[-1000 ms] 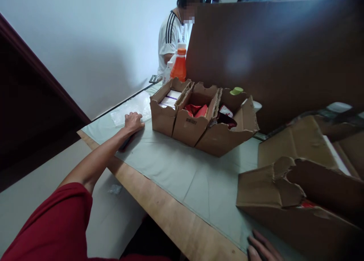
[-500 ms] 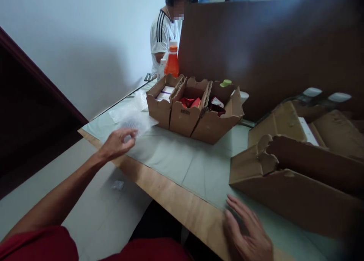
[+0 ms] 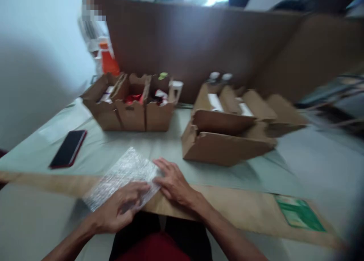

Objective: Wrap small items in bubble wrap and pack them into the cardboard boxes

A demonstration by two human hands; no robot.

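- The bubble wrap sheet (image 3: 125,174) lies at the near edge of the table (image 3: 159,143), in the middle.
- The left hand (image 3: 119,211) grasps its near end with bent fingers.
- The right hand (image 3: 173,183) rests flat and released on its right edge.
- A dark phone (image 3: 68,148) lies to the left; the cardboard boxes (image 3: 227,147) stand farther.

The person's left hand (image 3: 119,210) and right hand (image 3: 173,183) are bare, with both forearms uncovered down to the lower edge of the view, and a red garment (image 3: 153,250) shows, blurred, between the two arms.
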